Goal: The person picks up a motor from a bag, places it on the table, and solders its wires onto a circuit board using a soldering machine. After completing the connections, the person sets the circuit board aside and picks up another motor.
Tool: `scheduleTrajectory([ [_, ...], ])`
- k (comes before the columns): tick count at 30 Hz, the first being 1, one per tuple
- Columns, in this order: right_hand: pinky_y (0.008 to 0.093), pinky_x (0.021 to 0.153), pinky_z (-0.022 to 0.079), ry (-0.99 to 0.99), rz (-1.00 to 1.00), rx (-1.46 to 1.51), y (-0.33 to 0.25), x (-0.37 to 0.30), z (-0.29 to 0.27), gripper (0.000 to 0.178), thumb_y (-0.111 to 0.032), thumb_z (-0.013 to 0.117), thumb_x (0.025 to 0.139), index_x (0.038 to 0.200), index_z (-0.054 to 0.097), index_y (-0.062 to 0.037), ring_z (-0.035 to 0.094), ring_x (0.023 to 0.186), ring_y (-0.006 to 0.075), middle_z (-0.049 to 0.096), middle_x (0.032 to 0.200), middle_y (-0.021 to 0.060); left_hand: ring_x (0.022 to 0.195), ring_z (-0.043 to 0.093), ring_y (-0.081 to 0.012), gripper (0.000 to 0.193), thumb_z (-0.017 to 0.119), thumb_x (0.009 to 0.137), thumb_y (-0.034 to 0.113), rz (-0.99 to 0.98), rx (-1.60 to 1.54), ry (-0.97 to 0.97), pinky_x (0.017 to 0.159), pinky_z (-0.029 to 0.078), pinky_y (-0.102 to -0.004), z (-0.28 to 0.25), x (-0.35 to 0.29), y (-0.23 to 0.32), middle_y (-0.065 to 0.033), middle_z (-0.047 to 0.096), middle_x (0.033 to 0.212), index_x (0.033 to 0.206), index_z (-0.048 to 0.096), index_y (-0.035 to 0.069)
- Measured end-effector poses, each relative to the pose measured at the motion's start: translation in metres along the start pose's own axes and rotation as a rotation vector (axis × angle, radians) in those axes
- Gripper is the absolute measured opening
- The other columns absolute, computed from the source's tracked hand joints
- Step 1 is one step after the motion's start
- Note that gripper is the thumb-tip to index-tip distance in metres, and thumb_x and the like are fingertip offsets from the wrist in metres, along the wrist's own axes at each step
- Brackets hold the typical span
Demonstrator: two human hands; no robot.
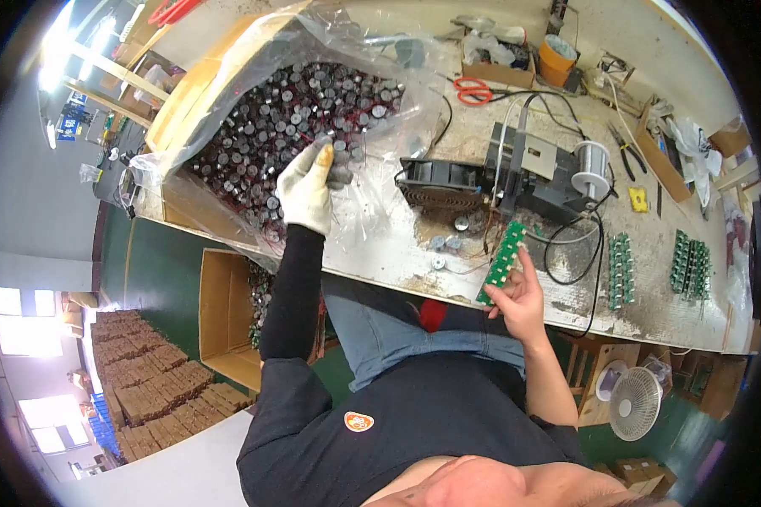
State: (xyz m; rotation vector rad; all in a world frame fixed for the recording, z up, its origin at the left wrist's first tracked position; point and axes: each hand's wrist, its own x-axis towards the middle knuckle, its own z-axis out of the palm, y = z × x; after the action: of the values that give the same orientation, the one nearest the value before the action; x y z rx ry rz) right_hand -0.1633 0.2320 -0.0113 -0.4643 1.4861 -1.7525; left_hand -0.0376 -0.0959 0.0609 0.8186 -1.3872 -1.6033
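Observation:
My left hand [306, 193], in a white work glove with stained fingertips and below a black sleeve, is over the near right edge of a heap of small round motors [271, 118] with red wires. Its fingers are curled; whatever lies in them, if anything, is too small to make out. The motors fill a cardboard box [196, 89] lined with clear plastic. Bare, my right hand [520, 300] grips the lower end of a long green circuit board [505, 260] at the table's front edge. A few loose motors [439, 264] lie left of the board.
Beyond the board stand a black fan [440, 184] and a soldering machine [537, 165] with a solder wire spool [591, 169]. Cables loop nearby. Finished-looking green board strips [621, 270] lie to the right. Red-handled scissors [472, 91] and pliers [626, 152] rest farther back. Below left is another open carton [224, 317].

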Motion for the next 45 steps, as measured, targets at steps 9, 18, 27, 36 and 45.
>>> scheduleTrajectory([
  [9,0.0223,0.047,0.05,-0.016,0.01,-0.007,-0.003,0.003,0.001,0.083,0.006,0.062,0.082,0.147,0.012,-0.0035,0.06,0.062,0.0126,0.059,0.101,0.0155,0.057,0.058,-0.0072,0.032,0.06,0.093,0.026,-0.14,0.152,0.005,0.049,0.04,-0.0183,-0.012,-0.091,-0.032,-0.0067,0.067,0.078,0.108,0.063,-0.002],
  [18,0.0223,0.05,0.049,-0.034,0.025,0.043,0.001,0.0,-0.002,0.084,0.008,0.064,0.08,0.147,0.014,-0.005,0.059,0.069,0.0128,0.053,0.107,0.0178,0.066,0.063,-0.014,0.029,0.066,0.089,0.018,-0.249,0.167,0.006,0.06,0.049,-0.0233,0.023,-0.134,-0.055,-0.0112,0.067,0.082,0.105,0.063,-0.005],
  [27,0.0218,0.047,0.048,-0.038,0.094,0.08,-0.011,0.001,0.0,0.075,0.006,0.063,0.082,0.143,0.021,-0.0036,0.063,0.064,0.0154,0.055,0.11,0.0183,0.067,0.055,-0.0129,0.018,0.067,0.086,0.015,0.006,0.506,-0.271,0.063,0.044,-0.0261,0.059,-0.167,-0.067,-0.0061,0.06,0.074,0.091,0.066,-0.002],
  [36,0.0229,0.047,0.05,-0.063,0.077,0.143,-0.006,0.003,0.001,0.074,0.005,0.062,0.083,0.144,0.022,-0.0031,0.064,0.065,0.0163,0.055,0.111,0.0192,0.07,0.056,-0.0113,0.015,0.066,0.086,0.012,-0.307,0.333,-0.364,0.065,0.045,-0.0255,0.084,-0.17,-0.07,-0.0053,0.062,0.079,0.09,0.064,-0.002],
  [45,0.0233,0.049,0.051,-0.052,0.071,0.143,-0.006,0.005,0.0,0.075,0.007,0.062,0.083,0.145,0.02,-0.0032,0.065,0.067,0.0178,0.055,0.112,0.0199,0.073,0.057,-0.0088,0.013,0.064,0.087,0.011,-0.477,0.154,-0.344,0.064,0.046,-0.0247,0.091,-0.166,-0.074,-0.0043,0.062,0.079,0.09,0.062,-0.002],
])
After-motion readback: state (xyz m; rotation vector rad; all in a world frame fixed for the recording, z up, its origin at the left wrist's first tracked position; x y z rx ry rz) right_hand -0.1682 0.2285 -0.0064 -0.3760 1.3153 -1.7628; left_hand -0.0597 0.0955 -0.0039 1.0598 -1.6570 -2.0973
